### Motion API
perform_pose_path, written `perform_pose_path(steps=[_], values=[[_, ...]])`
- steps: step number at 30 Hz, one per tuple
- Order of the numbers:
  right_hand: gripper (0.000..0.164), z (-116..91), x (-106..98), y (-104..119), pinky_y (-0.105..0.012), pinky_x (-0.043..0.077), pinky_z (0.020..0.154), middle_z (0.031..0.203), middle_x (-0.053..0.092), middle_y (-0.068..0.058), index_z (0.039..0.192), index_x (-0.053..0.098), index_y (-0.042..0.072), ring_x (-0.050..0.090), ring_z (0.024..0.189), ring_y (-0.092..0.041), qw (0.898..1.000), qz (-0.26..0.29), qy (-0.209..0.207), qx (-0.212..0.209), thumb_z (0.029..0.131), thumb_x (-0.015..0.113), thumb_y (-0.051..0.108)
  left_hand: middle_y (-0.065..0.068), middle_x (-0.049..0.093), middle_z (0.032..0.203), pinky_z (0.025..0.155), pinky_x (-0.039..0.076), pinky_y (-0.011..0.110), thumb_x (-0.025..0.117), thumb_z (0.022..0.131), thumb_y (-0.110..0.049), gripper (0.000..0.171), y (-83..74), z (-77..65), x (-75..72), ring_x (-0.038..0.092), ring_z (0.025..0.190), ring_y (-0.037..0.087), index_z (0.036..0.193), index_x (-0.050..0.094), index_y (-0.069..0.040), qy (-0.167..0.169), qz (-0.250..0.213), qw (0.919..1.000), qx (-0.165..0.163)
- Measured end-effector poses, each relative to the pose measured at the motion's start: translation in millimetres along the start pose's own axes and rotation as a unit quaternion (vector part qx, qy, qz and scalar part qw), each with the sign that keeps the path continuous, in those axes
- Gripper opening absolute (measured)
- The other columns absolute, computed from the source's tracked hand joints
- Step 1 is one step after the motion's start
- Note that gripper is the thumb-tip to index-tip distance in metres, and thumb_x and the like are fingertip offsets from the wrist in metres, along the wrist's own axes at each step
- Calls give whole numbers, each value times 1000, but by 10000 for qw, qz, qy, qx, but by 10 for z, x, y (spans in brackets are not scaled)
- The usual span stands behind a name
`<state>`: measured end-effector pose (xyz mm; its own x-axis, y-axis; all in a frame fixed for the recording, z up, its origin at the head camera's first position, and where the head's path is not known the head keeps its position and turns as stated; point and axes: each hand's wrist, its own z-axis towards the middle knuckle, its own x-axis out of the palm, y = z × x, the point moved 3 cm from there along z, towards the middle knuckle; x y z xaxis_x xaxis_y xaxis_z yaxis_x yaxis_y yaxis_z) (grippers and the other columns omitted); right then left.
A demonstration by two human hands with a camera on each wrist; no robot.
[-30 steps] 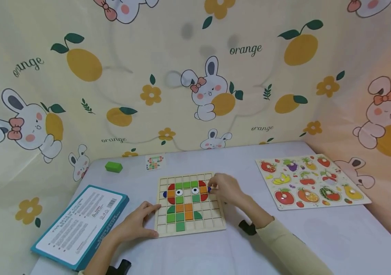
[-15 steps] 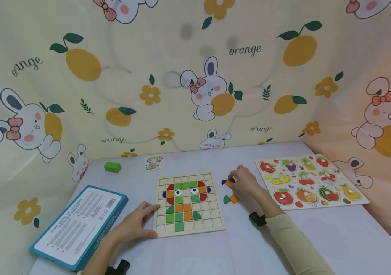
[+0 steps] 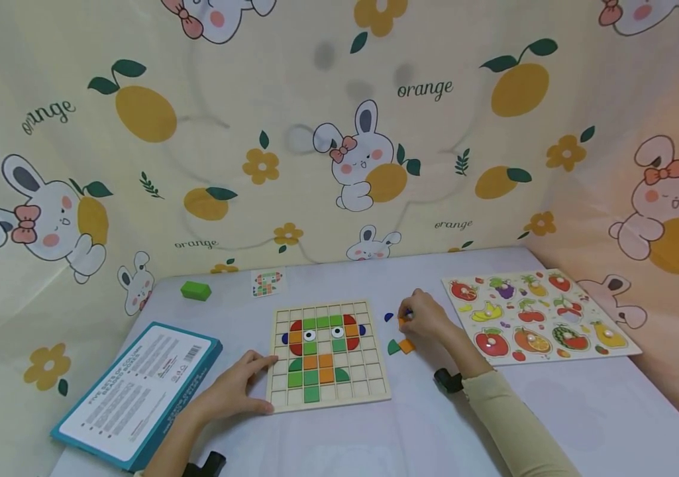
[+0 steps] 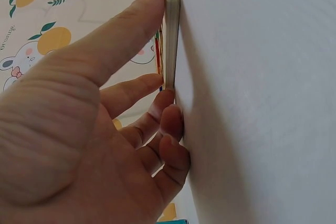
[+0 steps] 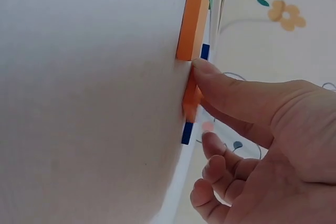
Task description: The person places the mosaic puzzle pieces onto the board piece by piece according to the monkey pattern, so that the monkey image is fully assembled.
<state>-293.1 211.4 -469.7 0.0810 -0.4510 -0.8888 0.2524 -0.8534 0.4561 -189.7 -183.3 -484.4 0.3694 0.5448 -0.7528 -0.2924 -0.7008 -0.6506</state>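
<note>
A wooden grid board (image 3: pixel 369 381) lies mid-table, filled partly with coloured pieces forming a figure with two eyes. At its left edge my left hand (image 3: pixel 234 387) rests, thumb near the front corner and index fingertip touching the side; the left wrist view shows the other fingers loosely bent below. Right of the board, my right hand (image 3: pixel 428 318) pinches an orange block (image 5: pixel 192 95) between thumb and index finger. Around it lie a blue half-round piece (image 3: pixel 389 317), a green quarter-round piece (image 3: pixel 393 346) and another orange block (image 5: pixel 192 22). Another blue piece (image 5: pixel 205 51) is partly hidden by the fingers.
A small pattern card (image 3: pixel 267 283) lies behind the board, with a green block (image 3: pixel 196 290) to its left. A teal-edged box (image 3: pixel 139 391) sits at the left. The fruit puzzle board (image 3: pixel 538 318) lies at the right. A printed cloth hangs behind the table.
My right hand has left the board's right side, where a blue piece now sits, and moved right to the loose pieces, taking an orange block. My left hand has stayed put.
</note>
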Motion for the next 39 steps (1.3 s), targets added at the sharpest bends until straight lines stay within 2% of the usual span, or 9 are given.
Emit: perform_pose_path(steps=[5, 9, 16, 20, 23, 26, 29, 33, 39], values=[[21, -10, 2, 29, -39, 45, 76, 90, 55, -8, 86, 68, 7, 49, 83, -24, 9998, 20, 129, 132, 75, 86, 6, 3, 47, 111, 77, 40, 30, 89, 72, -39, 89, -3, -1, 5, 45, 102, 20, 146, 49, -8, 33, 3, 10000, -40], [21, -15, 7, 64, -38, 47, 76, 83, 58, -3, 86, 66, 9, 51, 79, -21, 9990, 287, 276, 188, 78, 84, 4, 3, 47, 110, 76, 40, 30, 89, 71, -39, 90, 1, -1, 11, 45, 101, 21, 146, 50, -9, 42, -13, 10000, -63], [11, -29, -46, 269, -31, 45, 65, 79, 57, -4, 90, 67, 0, 50, 73, -19, 9905, 1265, 251, -483, 84, 73, -7, 3, 47, 111, 77, 41, 32, 89, 71, -40, 90, -11, 2, 5, 45, 102, 21, 147, 50, -11, 39, -41, 9999, -129], [14, -63, -17, 455, -27, 48, 61, 83, 58, -6, 99, 67, -4, 53, 69, -18, 9788, 1813, 542, -790, 86, 67, -10, 3, 47, 111, 77, 41, 31, 89, 71, -39, 91, -25, 2, -9, 45, 101, 21, 147, 50, -11, 28, -42, 9999, -137], [14, -116, 68, 656, -26, 50, 59, 86, 59, -7, 101, 68, -4, 55, 69, -16, 9630, 2216, 1025, -1144, 89, 64, -10, 3, 47, 110, 76, 40, 30, 90, 71, -38, 90, -26, 1, -17, 45, 100, 21, 147, 50, -10, 15, -26, 9999, -136], [14, -199, 194, 908, -25, 51, 62, 86, 60, -7, 100, 69, -3, 54, 70, -14, 9449, 2378, 1519, -1657, 89, 66, -10, 3, 47, 110, 76, 40, 30, 90, 71, -38, 90, -21, 3, -19, 45, 100, 20, 147, 49, -9, 8, -15, 9999, -123], [15, -306, 319, 1158, -23, 50, 65, 83, 61, -2, 99, 70, 0, 54, 70, -10, 9339, 2316, 1850, -2002, 87, 69, -8, 3, 47, 110, 77, 40, 30, 89, 71, -38, 90, -13, 7, -16, 45, 100, 20, 147, 49, -9, 18, -34, 9999, -113], [15, -408, 461, 1366, -21, 47, 67, 78, 59, 5, 97, 72, 4, 52, 71, -7, 9343, 2215, 1942, -2009, 86, 73, -5, 3, 47, 111, 78, 41, 31, 89, 72, -38, 90, -2, 13, -11, 45, 102, 21, 147, 50, -10, 31, -67, 9999, -100], [16, -475, 605, 1438, -20, 44, 65, 74, 58, 5, 90, 73, 9, 51, 71, -7, 9380, 2287, 1951, -1724, 86, 72, -6, 2, 47, 112, 78, 40, 31, 89, 72, -40, 89, 16, 11, -1, 45, 102, 20, 146, 50, -10, 33, -53, 9999, -121]])
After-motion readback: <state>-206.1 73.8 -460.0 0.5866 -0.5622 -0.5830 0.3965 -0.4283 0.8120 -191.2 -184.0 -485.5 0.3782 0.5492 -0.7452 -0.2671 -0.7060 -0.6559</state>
